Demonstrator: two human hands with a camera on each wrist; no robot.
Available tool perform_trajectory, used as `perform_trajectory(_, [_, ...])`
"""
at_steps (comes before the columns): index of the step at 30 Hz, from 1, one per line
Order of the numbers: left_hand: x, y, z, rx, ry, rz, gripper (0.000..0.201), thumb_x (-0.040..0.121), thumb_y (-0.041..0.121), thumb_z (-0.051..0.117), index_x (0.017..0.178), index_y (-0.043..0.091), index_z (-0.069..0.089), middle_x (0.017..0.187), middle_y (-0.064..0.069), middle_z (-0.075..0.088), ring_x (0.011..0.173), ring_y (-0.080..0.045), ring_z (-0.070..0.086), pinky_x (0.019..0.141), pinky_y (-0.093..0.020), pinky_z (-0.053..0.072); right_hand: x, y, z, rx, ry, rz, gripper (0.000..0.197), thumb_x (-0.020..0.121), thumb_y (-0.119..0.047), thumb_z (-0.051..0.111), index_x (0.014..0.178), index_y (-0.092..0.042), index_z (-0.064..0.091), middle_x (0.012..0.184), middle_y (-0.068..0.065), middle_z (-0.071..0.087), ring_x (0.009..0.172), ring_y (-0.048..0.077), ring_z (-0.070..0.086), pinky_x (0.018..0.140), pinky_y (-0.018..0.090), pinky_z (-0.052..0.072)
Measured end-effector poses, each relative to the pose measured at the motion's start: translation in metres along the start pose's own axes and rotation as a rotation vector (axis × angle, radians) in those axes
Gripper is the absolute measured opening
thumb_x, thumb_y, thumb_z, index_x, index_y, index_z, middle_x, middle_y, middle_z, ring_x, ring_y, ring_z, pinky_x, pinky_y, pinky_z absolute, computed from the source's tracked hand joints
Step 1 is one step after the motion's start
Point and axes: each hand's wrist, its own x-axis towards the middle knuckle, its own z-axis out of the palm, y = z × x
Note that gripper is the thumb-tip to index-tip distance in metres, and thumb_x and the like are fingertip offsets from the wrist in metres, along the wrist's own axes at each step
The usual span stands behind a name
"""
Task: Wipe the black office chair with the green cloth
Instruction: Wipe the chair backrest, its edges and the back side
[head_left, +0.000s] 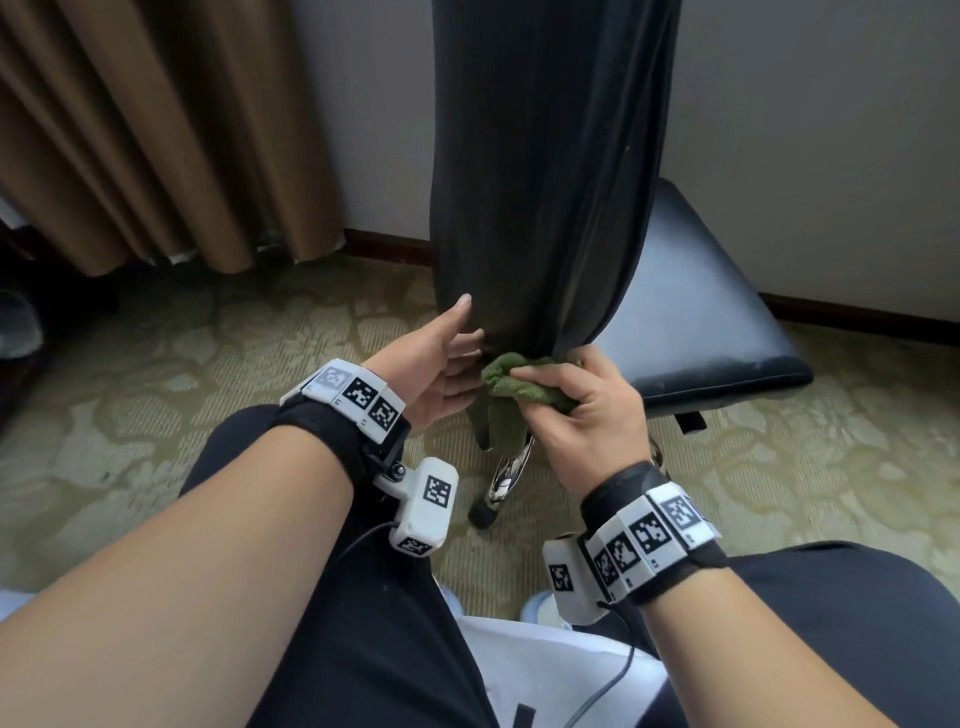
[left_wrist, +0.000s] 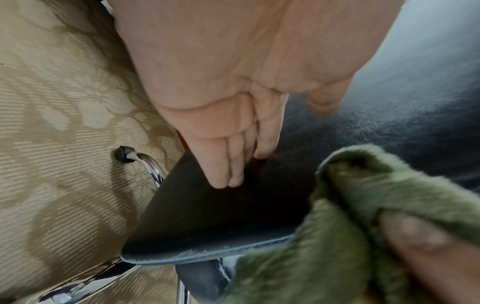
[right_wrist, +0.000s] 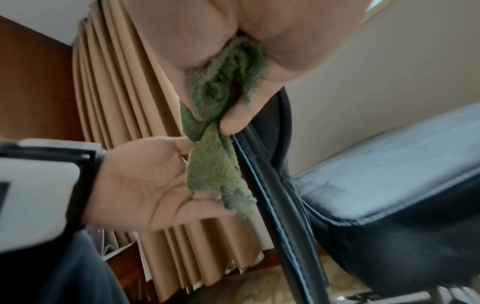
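The black office chair stands before me, its tall backrest (head_left: 545, 182) seen edge-on and its seat (head_left: 701, 312) off to the right. My right hand (head_left: 545, 376) grips the bunched green cloth (head_left: 514, 387) against the bottom edge of the backrest, and a tail of cloth hangs below. My left hand (head_left: 467, 332) is open, its straight fingers (left_wrist: 228, 164) resting on the lower backrest (left_wrist: 207, 216) just left of the cloth (left_wrist: 363, 205). From the right wrist, the cloth (right_wrist: 215, 164) dangles between the left palm (right_wrist: 145, 185) and the stitched backrest edge (right_wrist: 265, 174).
A chrome chair leg (head_left: 506, 473) with a black foot reaches the patterned carpet (head_left: 156, 374) below the cloth. Brown curtains (head_left: 156, 130) hang at the left, with a pale wall (head_left: 805, 130) and dark baseboard behind. My knees in dark trousers (head_left: 363, 597) fill the foreground.
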Motion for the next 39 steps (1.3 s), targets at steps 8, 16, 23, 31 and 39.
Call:
perform_trajectory(8, [-0.005, 0.000, 0.003, 0.025, -0.070, -0.020, 0.100, 0.083, 0.085, 0.050, 0.160, 0.023, 0.039, 0.162, -0.003, 0.045, 0.149, -0.019, 0.043, 0.128, -0.044, 0.026, -0.023, 0.033, 0.014, -0.085, -0.121, 0.247, 0.020, 0.082, -0.013, 0.080, 0.097, -0.026, 0.082, 0.084, -0.015, 0.058, 0.084, -0.005, 0.060, 0.074, 0.002, 0.039])
perform_trajectory(16, [-0.004, -0.002, 0.013, 0.064, -0.050, -0.038, 0.098, 0.085, 0.090, 0.038, 0.165, 0.037, 0.020, 0.172, 0.000, 0.023, 0.157, -0.022, 0.028, 0.130, -0.045, 0.020, -0.005, 0.021, -0.005, 0.031, -0.074, 0.233, 0.022, 0.082, -0.010, 0.077, 0.091, -0.030, 0.081, 0.090, -0.007, 0.069, 0.088, 0.004, 0.065, 0.080, 0.010, 0.047])
perform_trajectory(23, [-0.003, -0.003, 0.014, 0.089, -0.035, -0.033, 0.089, 0.092, 0.086, 0.032, 0.166, 0.039, 0.011, 0.174, 0.002, 0.017, 0.158, -0.021, 0.022, 0.131, -0.047, 0.016, -0.022, 0.054, 0.027, -0.066, -0.105, 0.410, 0.018, 0.083, -0.017, 0.074, 0.096, -0.030, 0.073, 0.096, -0.011, 0.070, 0.090, 0.003, 0.063, 0.082, 0.017, 0.046])
perform_trajectory(31, [-0.003, -0.001, 0.013, 0.085, -0.029, -0.019, 0.079, 0.097, 0.078, 0.035, 0.165, 0.041, 0.018, 0.172, 0.007, 0.022, 0.157, -0.017, 0.024, 0.131, -0.044, 0.016, -0.023, 0.065, 0.045, -0.021, -0.116, 0.485, 0.015, 0.085, -0.018, 0.071, 0.094, -0.029, 0.069, 0.095, -0.009, 0.070, 0.091, 0.010, 0.065, 0.084, 0.026, 0.052])
perform_trajectory(39, [-0.004, 0.000, 0.018, 0.075, -0.002, -0.009, 0.084, 0.096, 0.078, 0.037, 0.166, 0.036, 0.016, 0.172, 0.005, 0.021, 0.157, -0.017, 0.024, 0.130, -0.044, 0.017, -0.029, 0.076, 0.061, 0.348, -0.128, 0.795, 0.019, 0.089, -0.011, 0.067, 0.082, -0.023, 0.053, 0.077, 0.005, 0.062, 0.075, 0.033, 0.067, 0.067, 0.048, 0.062])
